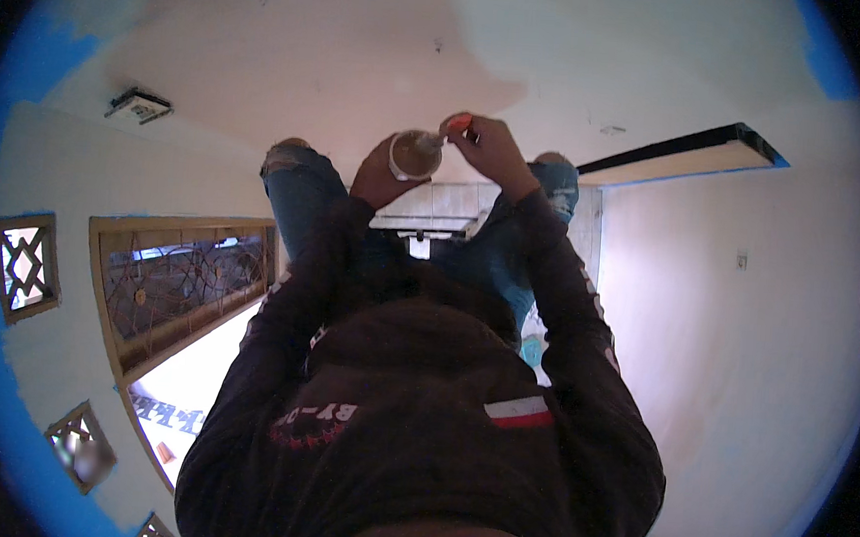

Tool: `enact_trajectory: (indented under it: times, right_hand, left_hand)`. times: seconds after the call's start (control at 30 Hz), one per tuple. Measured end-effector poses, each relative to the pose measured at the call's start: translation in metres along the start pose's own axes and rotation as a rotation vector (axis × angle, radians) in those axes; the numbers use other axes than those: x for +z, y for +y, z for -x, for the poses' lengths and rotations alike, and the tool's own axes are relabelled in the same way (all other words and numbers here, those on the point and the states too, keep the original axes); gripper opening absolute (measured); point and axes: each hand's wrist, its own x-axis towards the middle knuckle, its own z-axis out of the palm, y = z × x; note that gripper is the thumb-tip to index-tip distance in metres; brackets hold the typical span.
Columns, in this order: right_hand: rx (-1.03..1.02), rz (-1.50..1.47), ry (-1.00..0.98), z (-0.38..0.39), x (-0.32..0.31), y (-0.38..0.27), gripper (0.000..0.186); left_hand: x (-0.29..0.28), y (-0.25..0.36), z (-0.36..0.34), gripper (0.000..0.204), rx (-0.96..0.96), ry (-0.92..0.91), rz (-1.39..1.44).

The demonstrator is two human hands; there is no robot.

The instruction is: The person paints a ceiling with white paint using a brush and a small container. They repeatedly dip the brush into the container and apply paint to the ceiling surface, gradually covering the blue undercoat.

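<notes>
In front of my knees, my left hand [380,181] is wrapped round the side of a pale-rimmed cup [411,179] of brownish liquid. My right hand [496,154] grips the orange handle of a brush [460,123]. The brush's pale bristle end reaches over the right side of the cup's mouth; whether it touches the liquid is hard to make out. Both hands are close together, with dark sleeves behind them. My knees, in torn jeans [302,187], lie on either side.
A broad surface ahead has a pinkish patch [364,58] beside whiter areas. At left are a wooden-framed window [100,278] with a grille, lattice openings and a small box-like fixture [140,106]. A black-edged recess [743,140] and a wall plate [742,260] are at right.
</notes>
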Motion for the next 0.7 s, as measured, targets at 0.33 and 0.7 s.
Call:
enact_trajectory:
  times: [0.33,0.7]
  right_hand:
    - [-0.131,0.232,-0.156,-0.008,0.038,0.025,0.024]
    - [-0.015,0.341,-0.277,-0.012,0.045,0.018,0.031]
  left_hand:
    - [0.016,-0.056,-0.008,0.075,0.06,-0.047,-0.073]
    - [-0.003,-0.003,0.001,0.078,-0.016,-0.037,-0.054]
